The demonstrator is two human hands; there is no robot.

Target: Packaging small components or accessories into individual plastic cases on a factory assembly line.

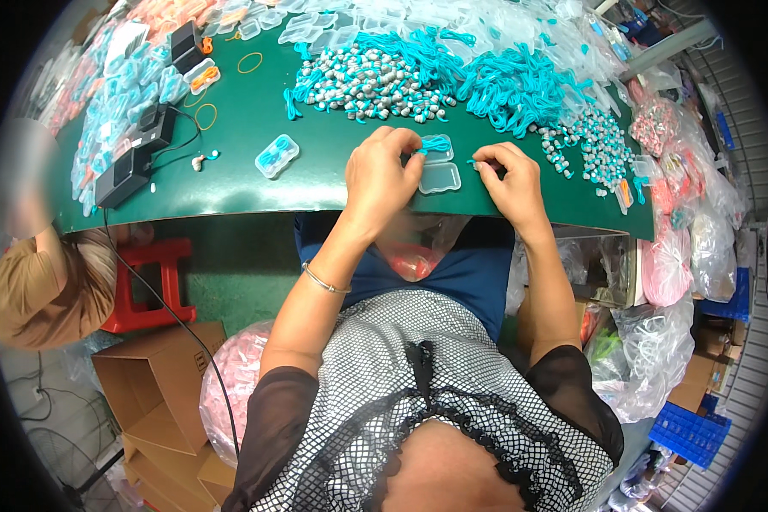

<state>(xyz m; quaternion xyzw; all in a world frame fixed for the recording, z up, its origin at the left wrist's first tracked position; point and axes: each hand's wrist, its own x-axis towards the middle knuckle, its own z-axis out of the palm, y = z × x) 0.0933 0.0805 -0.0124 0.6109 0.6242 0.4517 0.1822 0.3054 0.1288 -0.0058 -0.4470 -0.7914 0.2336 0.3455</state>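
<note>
Just in front of me on the green table lies an open clear plastic case [439,177], its two halves spread. Teal cord [436,144] lies in the far half. My left hand [382,175] is closed at that half, fingertips pinching the teal cord. To the right of the case, my right hand [512,181] is closed in a pinch, with a small teal tip [472,161] showing at its fingers; the rest of that piece is hidden. A closed clear case [277,156] with teal cord inside lies left of my left hand.
Beyond my hands are piles of grey-and-teal earplugs [367,85] and teal cords [520,85], with more loose plugs [593,145] at right. Black boxes [124,177] with a cable and filled teal packs [132,94] stand left. A person's brown sleeve [34,286] is at far left.
</note>
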